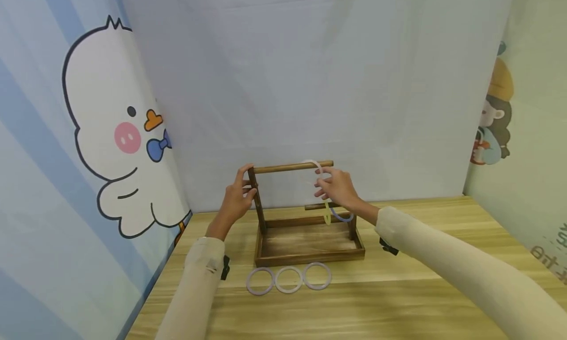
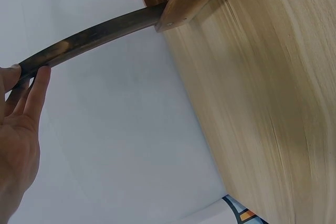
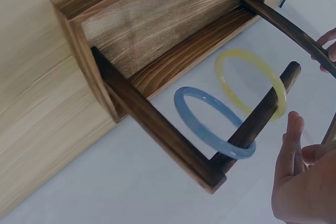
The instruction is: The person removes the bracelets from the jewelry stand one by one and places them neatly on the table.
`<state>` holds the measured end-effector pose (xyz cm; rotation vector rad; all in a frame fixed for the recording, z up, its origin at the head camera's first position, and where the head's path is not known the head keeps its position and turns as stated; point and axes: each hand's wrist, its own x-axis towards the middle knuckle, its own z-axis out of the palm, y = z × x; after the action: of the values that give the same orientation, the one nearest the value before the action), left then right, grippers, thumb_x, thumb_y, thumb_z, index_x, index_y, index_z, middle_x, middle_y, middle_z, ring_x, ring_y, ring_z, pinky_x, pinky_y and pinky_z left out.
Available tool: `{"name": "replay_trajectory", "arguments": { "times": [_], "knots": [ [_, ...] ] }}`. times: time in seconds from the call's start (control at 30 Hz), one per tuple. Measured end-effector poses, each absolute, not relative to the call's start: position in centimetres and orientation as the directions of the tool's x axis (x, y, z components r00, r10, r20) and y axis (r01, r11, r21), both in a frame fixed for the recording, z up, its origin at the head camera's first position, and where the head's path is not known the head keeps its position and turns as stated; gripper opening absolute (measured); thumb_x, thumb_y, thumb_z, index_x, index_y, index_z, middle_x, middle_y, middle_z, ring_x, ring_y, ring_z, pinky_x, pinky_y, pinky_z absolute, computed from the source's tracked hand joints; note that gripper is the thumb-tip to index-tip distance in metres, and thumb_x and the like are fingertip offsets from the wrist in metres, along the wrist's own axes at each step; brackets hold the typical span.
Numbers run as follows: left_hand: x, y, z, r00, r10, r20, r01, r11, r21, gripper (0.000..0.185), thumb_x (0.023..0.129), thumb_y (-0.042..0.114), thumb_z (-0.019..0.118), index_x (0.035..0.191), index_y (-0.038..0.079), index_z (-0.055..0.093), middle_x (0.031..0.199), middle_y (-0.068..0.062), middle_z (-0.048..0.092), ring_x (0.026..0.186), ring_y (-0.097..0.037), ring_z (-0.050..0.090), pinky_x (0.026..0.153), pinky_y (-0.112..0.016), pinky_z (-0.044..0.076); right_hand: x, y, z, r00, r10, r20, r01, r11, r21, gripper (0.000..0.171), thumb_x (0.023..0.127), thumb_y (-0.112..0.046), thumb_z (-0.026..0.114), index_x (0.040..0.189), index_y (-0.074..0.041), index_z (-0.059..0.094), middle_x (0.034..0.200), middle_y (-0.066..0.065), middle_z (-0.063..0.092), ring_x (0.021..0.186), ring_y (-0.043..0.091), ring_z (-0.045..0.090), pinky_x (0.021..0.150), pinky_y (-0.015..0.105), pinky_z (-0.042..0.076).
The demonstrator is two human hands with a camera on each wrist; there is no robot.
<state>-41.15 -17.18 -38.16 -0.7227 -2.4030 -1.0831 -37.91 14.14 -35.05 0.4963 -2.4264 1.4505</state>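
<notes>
My left hand (image 1: 236, 200) grips the top of the left post (image 2: 94, 36) of a wooden display rack, thumb on one side and fingers on the other. My right hand (image 1: 337, 186) pinches a pale pinkish-white bangle (image 1: 315, 163) at the free right end of the upper bar (image 1: 283, 168). The bangle's arc shows above the bar; fingers hide part of it. From the lower bar (image 3: 262, 111) hang a yellow bangle (image 3: 227, 80) and a blue bangle (image 3: 197, 127), the blue one nearer the right post (image 3: 152, 116). Below them is the rack's tray base (image 1: 310, 257).
In front of the rack, a purple bangle (image 1: 248, 286), a white bangle (image 1: 277, 285) and a pale lilac bangle (image 1: 329, 280) lie in a row on the wooden table (image 1: 398, 300). A plain pale curtain (image 1: 310, 84) hangs behind, with printed cloths at both sides.
</notes>
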Motion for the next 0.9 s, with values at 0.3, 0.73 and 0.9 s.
{"name": "replay_trajectory", "arguments": {
  "times": [0.3,0.73,0.9],
  "knots": [
    [-41.2,-17.3,-38.2,-0.793,0.278,0.542,0.589,0.575,0.567,0.076,0.1,-0.007,0.062,0.16,0.024,0.027,0.13,-0.032,0.064,0.115,-0.043,0.069,0.093,-0.046,0.062,-37.7,15.5,-35.1,-0.906,-0.154,0.393,-0.419,0.447,-0.79,0.032,0.104,-0.003,0.053,0.134,0.005,0.062,0.101,0.025,0.076,0.074,0.03,0.078,0.066,0.048,0.066],
    [-41.0,-17.1,-38.0,-0.792,0.286,0.539,0.593,0.57,0.569,0.077,0.101,-0.007,0.062,0.161,0.025,0.026,0.129,-0.032,0.064,0.115,-0.043,0.069,0.092,-0.048,0.062,-37.3,17.4,-35.0,-0.903,-0.122,0.411,-0.414,0.494,-0.764,0.031,0.105,-0.003,0.053,0.132,0.007,0.063,0.103,0.026,0.076,0.08,0.033,0.078,0.069,0.039,0.067],
    [-40.8,-17.1,-37.9,-0.792,0.286,0.539,0.593,0.567,0.571,0.076,0.101,-0.007,0.062,0.161,0.024,0.027,0.129,-0.033,0.064,0.115,-0.044,0.069,0.092,-0.048,0.063,-37.2,17.8,-35.1,-0.902,-0.109,0.418,-0.41,0.52,-0.749,0.03,0.105,-0.004,0.054,0.131,0.005,0.065,0.102,0.025,0.076,0.085,0.035,0.078,0.063,0.024,0.064]
  ]
}}
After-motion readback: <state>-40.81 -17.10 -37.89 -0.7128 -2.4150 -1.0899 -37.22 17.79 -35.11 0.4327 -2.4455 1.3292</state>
